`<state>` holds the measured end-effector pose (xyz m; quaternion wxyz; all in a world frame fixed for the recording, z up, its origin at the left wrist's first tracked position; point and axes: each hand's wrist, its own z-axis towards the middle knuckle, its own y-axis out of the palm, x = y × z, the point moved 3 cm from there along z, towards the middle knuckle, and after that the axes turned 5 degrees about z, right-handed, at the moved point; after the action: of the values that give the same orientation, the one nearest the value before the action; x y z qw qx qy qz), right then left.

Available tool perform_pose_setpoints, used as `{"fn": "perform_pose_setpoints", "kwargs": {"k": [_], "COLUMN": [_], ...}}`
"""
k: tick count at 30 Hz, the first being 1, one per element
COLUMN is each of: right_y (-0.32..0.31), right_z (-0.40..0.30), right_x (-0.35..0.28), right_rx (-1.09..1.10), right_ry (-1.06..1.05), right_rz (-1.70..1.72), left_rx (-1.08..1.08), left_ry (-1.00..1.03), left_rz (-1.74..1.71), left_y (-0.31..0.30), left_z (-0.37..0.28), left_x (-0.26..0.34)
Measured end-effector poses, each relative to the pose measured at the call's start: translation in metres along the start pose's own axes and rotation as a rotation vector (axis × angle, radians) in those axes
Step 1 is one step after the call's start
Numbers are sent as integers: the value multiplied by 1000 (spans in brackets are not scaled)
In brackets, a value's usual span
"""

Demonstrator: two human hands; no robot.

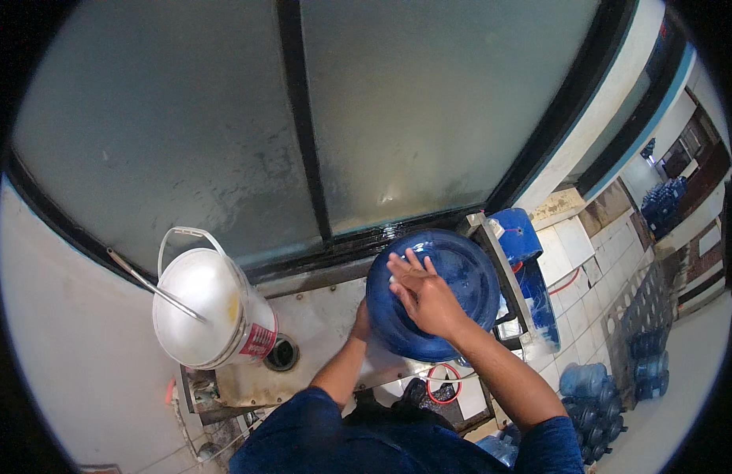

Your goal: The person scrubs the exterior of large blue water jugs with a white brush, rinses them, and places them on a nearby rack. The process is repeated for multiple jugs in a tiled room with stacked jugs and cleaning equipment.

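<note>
A large blue plastic water jug (461, 260) stands on the metal counter before me, its round end facing up. My right hand (428, 294) lies over that end with its fingers spread; something small and whitish shows at the fingers, too small to name. At the jug's left side is my left hand (361, 323), its fingers mostly hidden behind the jug, so its hold cannot be made out. Left of the jug, a white lidded plastic bucket (200, 308) sits on the counter (318, 308) with a thin metal rod (159, 287) resting across its lid.
A dark round opening or cup (281, 352) is beside the bucket. Framed frosted glass panels (401, 118) rise behind the counter. Blue plastic containers (514, 237) stand to the right. Below, a red ring (443, 384) hangs near my feet, and several water jugs (585, 379) fill the lower right floor.
</note>
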<state>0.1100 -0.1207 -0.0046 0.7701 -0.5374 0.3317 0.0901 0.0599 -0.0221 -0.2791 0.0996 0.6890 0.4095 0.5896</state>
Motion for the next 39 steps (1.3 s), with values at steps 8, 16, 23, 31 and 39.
{"fn": "perform_pose_setpoints", "kwargs": {"k": [8,16,23,31,39], "right_y": [0,0,-4,-8,-2], "right_z": [3,-4,-6,-7,1], "right_x": [-1,-5,-3,-7,-4], "right_rx": [-47,-50,-68,-156,-57], "right_ry": [-29,-33,-22,-88,-43], "right_rz": [106,113,113,166,-62], "left_rx": [298,-179,-234,-298,429], "left_ry": [204,427,-346,-284,177], "left_rz": [113,246,190,-91,150], "left_y": [16,102,99,-5,-52], "left_z": [-42,-51,13,13,-27], "left_x": [7,179,178,32,-136]}}
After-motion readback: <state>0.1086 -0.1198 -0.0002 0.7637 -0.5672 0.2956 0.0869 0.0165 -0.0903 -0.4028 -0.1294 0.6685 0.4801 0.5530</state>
